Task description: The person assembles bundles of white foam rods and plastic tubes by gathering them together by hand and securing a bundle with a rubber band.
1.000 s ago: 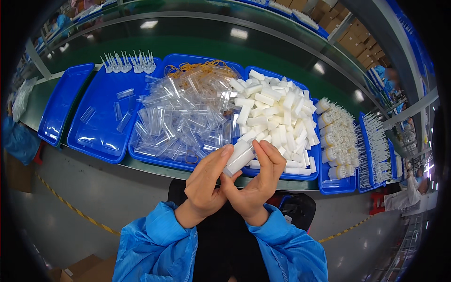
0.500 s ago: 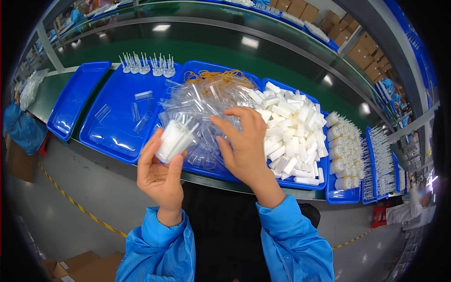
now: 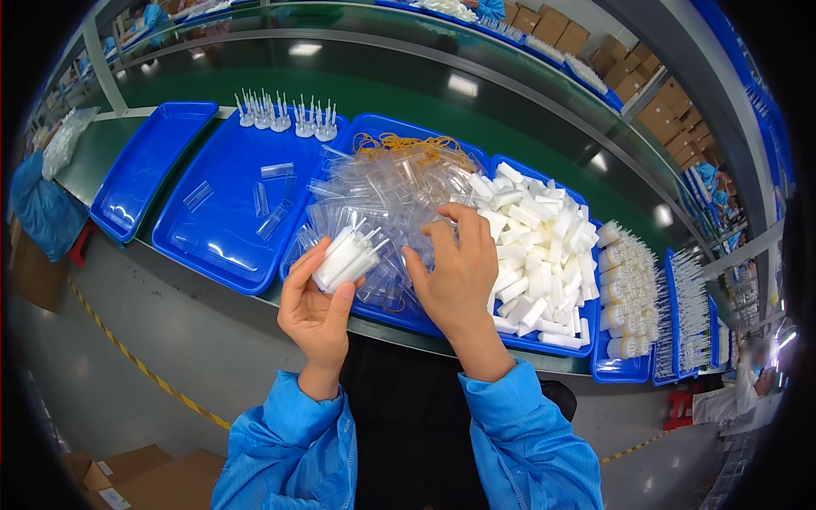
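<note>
My left hand [image 3: 318, 321] is closed around a bundle of white pieces with clear plastic about them [image 3: 346, 259]; several thin sticks stand out of its upper right end. My right hand [image 3: 463, 276] hovers to the right of the bundle with fingers bent and apart, and nothing shows between them. Beneath both hands lies a heap of clear plastic sleeves [image 3: 361, 183] in a blue tray. Orange rubber bands [image 3: 412, 146] rest on the heap's far side. Just right of my right hand, white foam-like blocks [image 3: 544, 263] fill another blue tray.
A blue tray [image 3: 200, 234] at left carries a few loose clear sleeves and, at its far edge, upright white stick-like parts [image 3: 285, 115]. Farther left is another blue tray [image 3: 153, 170]. Banded white bundles [image 3: 625, 289] stand at right. Beyond runs a green conveyor [image 3: 365, 81].
My left hand and its bundle show a little farther right, with the bundle's sticks in clearer view. My right hand's fingers have curled somewhat. The whole view has shifted slightly.
</note>
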